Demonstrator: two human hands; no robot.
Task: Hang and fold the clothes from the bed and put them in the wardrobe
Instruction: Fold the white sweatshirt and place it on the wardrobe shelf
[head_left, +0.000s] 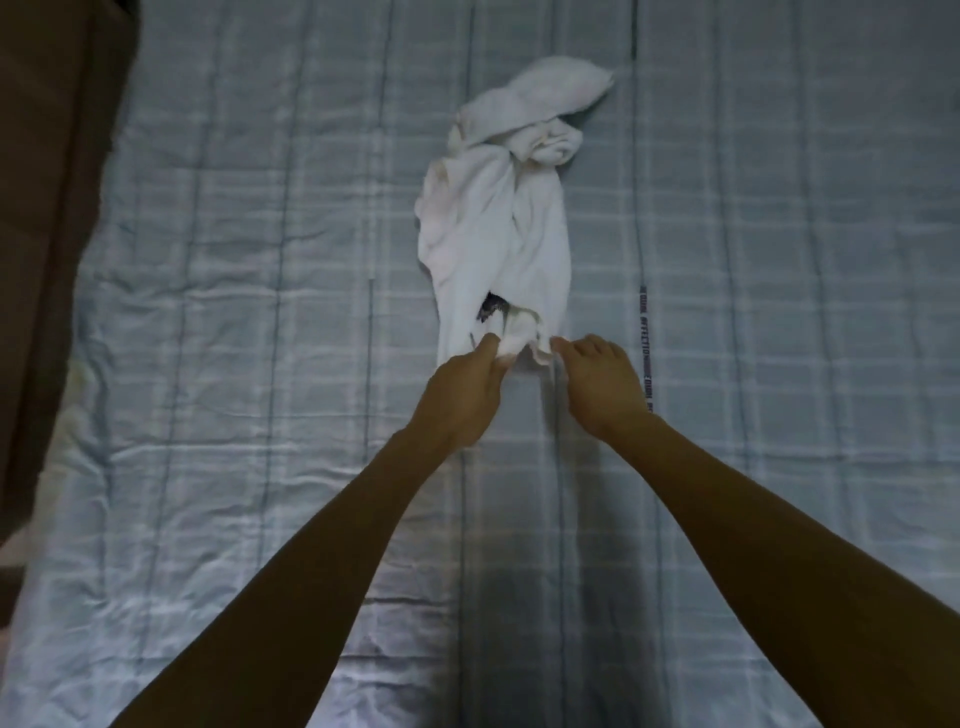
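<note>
Outstretched left hand (467, 395) pinches white garment (493, 234) hem; right hand (602, 387) (knuckles up) seemingly pinches it too.

The room is dim, with a cool bluish cast over the bed (208, 364). The white garment (493, 234) is the brightest patch, and its folds look washed soft. A dark shadow pools low on the bed's middle. Everything is slightly blurred, and the stripes bow toward the edges.

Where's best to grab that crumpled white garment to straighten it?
By its near end, from the person's side, hands apart. The white garment lies as a long twisted bundle stretching away, so spreading that end should open it. The left hand pinches there; the right hand reaches its edge.
</note>
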